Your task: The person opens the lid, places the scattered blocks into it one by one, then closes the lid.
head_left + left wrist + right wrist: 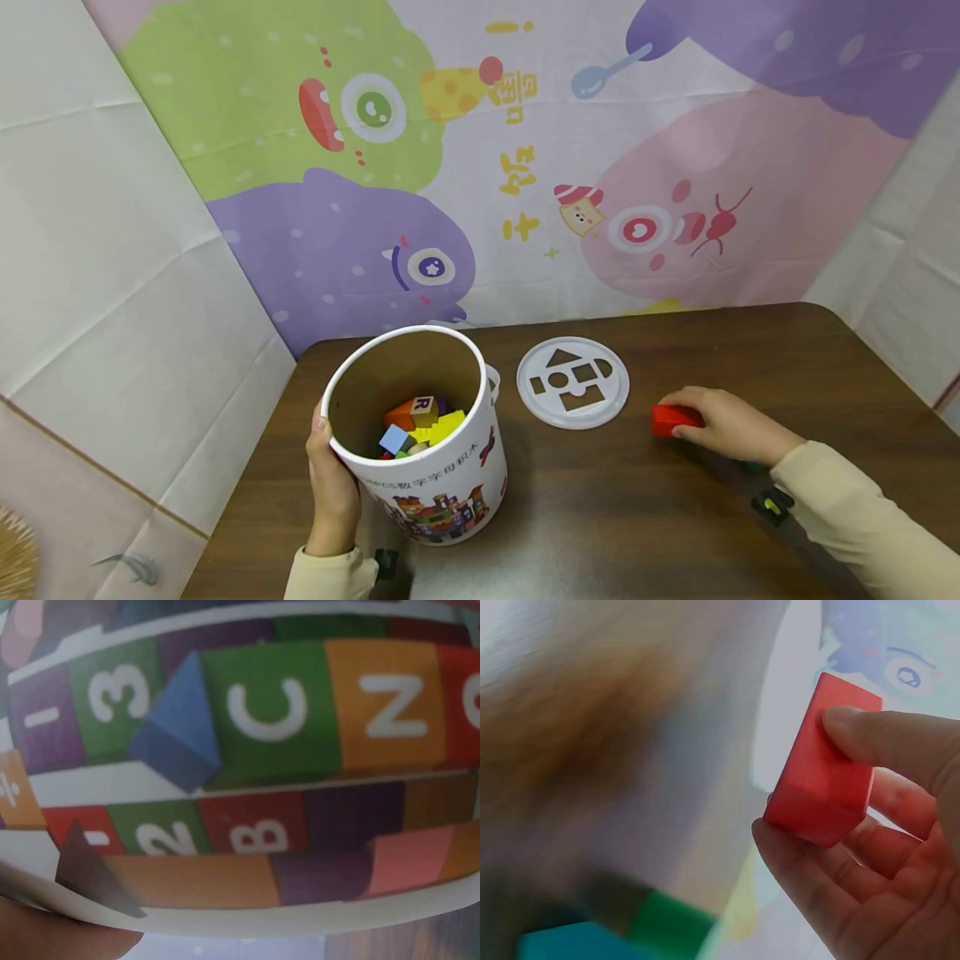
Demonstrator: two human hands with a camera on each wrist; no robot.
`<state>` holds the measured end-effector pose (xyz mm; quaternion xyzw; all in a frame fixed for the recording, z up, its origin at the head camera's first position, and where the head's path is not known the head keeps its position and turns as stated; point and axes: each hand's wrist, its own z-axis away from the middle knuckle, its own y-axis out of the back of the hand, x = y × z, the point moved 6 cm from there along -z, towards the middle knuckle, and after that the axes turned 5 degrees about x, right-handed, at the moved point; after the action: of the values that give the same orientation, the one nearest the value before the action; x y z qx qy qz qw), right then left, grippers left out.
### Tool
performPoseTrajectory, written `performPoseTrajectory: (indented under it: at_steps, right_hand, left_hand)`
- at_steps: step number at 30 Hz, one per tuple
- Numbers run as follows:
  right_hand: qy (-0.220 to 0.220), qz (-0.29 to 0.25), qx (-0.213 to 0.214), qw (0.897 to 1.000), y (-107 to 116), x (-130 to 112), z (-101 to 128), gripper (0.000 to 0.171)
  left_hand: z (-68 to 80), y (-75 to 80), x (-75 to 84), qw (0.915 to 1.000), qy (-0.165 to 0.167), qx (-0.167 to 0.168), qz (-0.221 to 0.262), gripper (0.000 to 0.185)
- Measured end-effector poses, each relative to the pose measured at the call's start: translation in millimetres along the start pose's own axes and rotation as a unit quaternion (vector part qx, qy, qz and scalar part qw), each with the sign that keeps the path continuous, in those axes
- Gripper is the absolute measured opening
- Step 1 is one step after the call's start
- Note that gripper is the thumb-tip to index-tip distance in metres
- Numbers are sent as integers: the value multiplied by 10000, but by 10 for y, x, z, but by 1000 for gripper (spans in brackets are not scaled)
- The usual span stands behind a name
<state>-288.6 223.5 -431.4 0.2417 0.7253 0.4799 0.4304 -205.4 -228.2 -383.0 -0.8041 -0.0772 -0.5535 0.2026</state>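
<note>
Table (570,517) w/ dark-brown wood-grain top, rounded far corners, just in front of printed fabric backdrop (540,283); pale wall panels (97,208) on both sides. On backdrop: 4 big cartoon monsters (270,100) (1 green, 2 purple, 1 pink), plus yellow lettering (521,167).

Counts: 1 white cylindrical bucket (435,492) w/ tan interior & colour print; 1 flat round white lid (612,393) w/ 6 cut-outs, on table R of bucket; 2 cream sleeves (862,517). Inside bucket: heap of small coloured blocks (442,427), incl. 1 marked R & 1 light-blue; overlapping, so can't tell exact no.

1 smooth bright-red rectangular block (667,421), R of lid, pinched btwn thumb & fingers of R hand (723,425). Long axis approx. side-to-side in head view, free end pointing L, other end covered by hand. In R-wrist view: axis steep, top leaning R. Can't tell if touching table.

L hand (333,483): grasping bucket at its L side, fingertip up at rim, rest mostly hidden.
</note>
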Motion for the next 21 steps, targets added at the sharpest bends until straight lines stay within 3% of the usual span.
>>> performPoseTrajectory:
  at_steps: [10, 21]
  right_hand:
    - [126, -389, 378, 9985, 284, -347, -219, 38]
    - [1136, -339, 619, 9910, 514, -939, -531, 38]
  left_hand:
    - [-4, -18, 37, 9996, -199, -76, 164, 54]
    - [-4, -11, 35, 9994, -263, -125, 175, 53]
